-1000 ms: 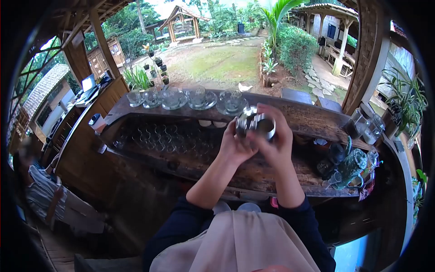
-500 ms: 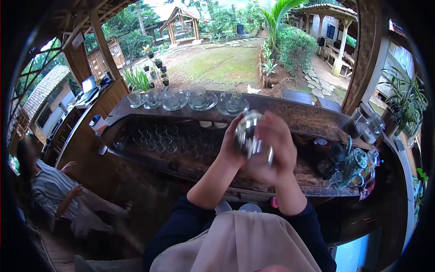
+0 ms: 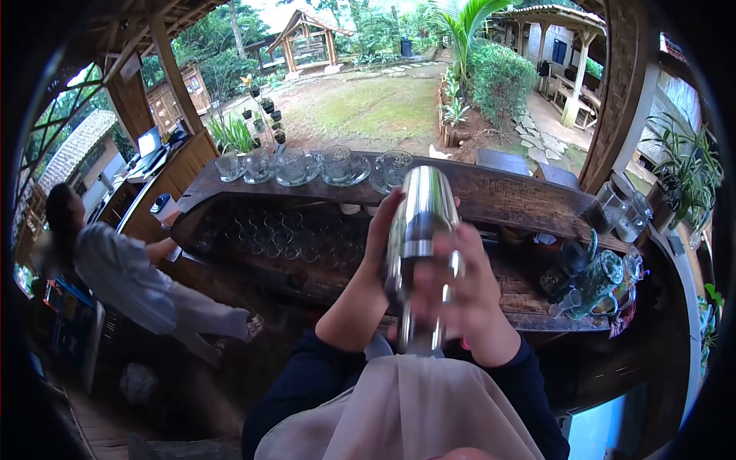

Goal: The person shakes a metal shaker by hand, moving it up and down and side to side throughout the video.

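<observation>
A metal shaker is held up over the near edge of the worktop, w/ one end pointed at the worktop's far edge & the other close to the tan cloth. Its left side is wrapped by the left hand; its lower right side is clasped by the right hand, but those fingers are blurred, so how tight that grip is can't be told. Along the worktop's far edge, glass cups are set out, some w/ saucers, & the last is part hidden by the shaker. Small glasses are lined up in the worktop's dark hollow; a greenish jug is placed near its right end. By its left end, a person is seen. If the smooth metal were wet, the shaker could be dropped on the worktop. If it were swung too far fwd, the cups could be knocked & broken, b/c they're near. If its parts were held loosely, anything inside could be spilled, prob. on the cloth.
</observation>
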Action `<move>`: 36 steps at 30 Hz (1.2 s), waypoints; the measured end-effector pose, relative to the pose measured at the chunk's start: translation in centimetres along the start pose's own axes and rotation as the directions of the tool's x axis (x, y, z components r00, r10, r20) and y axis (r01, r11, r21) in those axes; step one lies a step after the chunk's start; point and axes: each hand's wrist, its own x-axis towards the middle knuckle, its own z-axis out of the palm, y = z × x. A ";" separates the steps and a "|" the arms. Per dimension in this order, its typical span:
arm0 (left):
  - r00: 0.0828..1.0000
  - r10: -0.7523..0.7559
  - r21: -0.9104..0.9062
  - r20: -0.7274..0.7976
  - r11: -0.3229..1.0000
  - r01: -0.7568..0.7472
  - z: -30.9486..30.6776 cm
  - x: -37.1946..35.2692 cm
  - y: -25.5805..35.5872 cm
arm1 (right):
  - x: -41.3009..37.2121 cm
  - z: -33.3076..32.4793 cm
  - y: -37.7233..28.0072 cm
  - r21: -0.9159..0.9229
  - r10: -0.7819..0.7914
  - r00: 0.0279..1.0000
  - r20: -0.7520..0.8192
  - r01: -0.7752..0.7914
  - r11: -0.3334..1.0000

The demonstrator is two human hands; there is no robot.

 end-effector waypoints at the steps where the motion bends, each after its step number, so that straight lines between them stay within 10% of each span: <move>1: 0.991 0.109 0.107 0.079 0.987 -0.117 1.4 -0.5 -0.8 | -1.1 2.5 0.9 0.024 -0.208 0.951 -0.229 0.219 0.975; 3: 0.939 0.222 0.202 0.264 0.939 -0.279 2.0 -0.8 -1.6 | -1.8 4.4 1.9 0.001 -0.380 0.810 -0.447 0.426 0.905; 6: 0.963 0.153 0.139 -0.222 0.983 -0.124 -0.6 0.1 0.6 | -1.6 2.0 2.5 0.071 0.164 0.965 -0.206 -0.152 0.986; 8: 0.920 0.339 0.059 -0.199 0.941 -0.333 -3.3 1.5 -0.1 | -0.2 3.9 3.7 0.235 0.597 0.748 -0.290 -0.549 0.802; 11: 0.893 0.341 0.021 -0.292 0.936 -0.351 -0.1 1.3 -1.0 | 0.8 2.6 3.1 0.167 0.384 0.894 -0.230 -0.352 0.921; 14: 0.999 0.025 -0.028 -0.022 0.999 -0.026 3.5 -0.1 -0.8 | 1.1 1.0 0.2 -0.044 0.021 1.000 0.020 -0.020 0.999; 16: 0.945 0.217 0.168 0.245 0.950 -0.262 2.7 0.0 -1.6 | -0.1 2.5 0.6 -0.005 -0.041 0.992 -0.121 0.041 0.999; 18: 0.970 0.230 0.215 -0.074 0.954 -0.210 2.8 0.1 -0.5 | -1.1 3.7 0.7 0.025 -0.093 0.961 -0.262 0.103 0.994; 20: 0.965 0.016 -0.475 0.262 0.873 0.114 -2.7 0.2 0.3 | -1.6 5.2 3.6 0.164 0.220 0.928 -0.302 -0.176 0.971; 21: 0.894 0.371 0.039 -0.252 0.927 -0.374 -2.5 0.4 -0.4 | -0.9 5.3 3.3 0.249 0.487 0.812 -0.321 -0.424 0.871; 22: 0.901 0.297 -0.177 -0.315 0.915 -0.363 -2.3 0.6 -1.0 | -0.1 5.0 3.1 0.334 0.711 0.629 -0.314 -0.628 0.703; 24: 0.905 0.329 -0.031 -0.268 0.937 -0.349 -1.5 0.2 -1.5 | 0.7 3.0 1.7 0.237 0.503 0.812 -0.296 -0.448 0.862; 25: 0.993 0.019 -0.536 0.114 0.843 0.046 0.6 0.1 -1.2 | 0.9 2.1 0.7 0.154 0.276 0.931 -0.239 -0.244 0.957; 26: 0.973 0.048 -0.068 -0.224 0.996 -0.065 2.8 -0.6 -1.3 | 1.1 1.4 -0.5 0.155 0.278 0.932 -0.233 -0.246 0.957; 28: 0.960 0.217 0.232 0.179 0.939 -0.256 4.4 -0.6 -2.7 | 1.2 0.2 -2.3 -0.018 -0.354 0.921 -0.165 0.356 0.934; 30: 0.884 0.202 0.237 0.423 0.916 -0.323 2.7 0.3 -2.7 | 0.6 0.3 -1.3 -0.004 -0.222 0.959 -0.177 0.225 0.974; 33: 0.946 0.132 0.168 -0.295 0.982 -0.085 -0.1 1.6 -1.2 | -0.8 0.8 2.0 0.026 0.172 0.959 -0.224 -0.171 0.985; 34: 0.962 0.216 0.089 -0.164 0.975 -0.204 -2.5 2.2 -1.7 | -1.0 0.7 2.7 0.034 0.293 0.925 -0.242 -0.294 0.955; 36: 0.834 0.158 -0.025 -0.529 0.979 -0.202 -3.3 3.9 -2.2 | -0.9 -0.1 3.6 0.128 0.497 0.829 -0.257 -0.480 0.868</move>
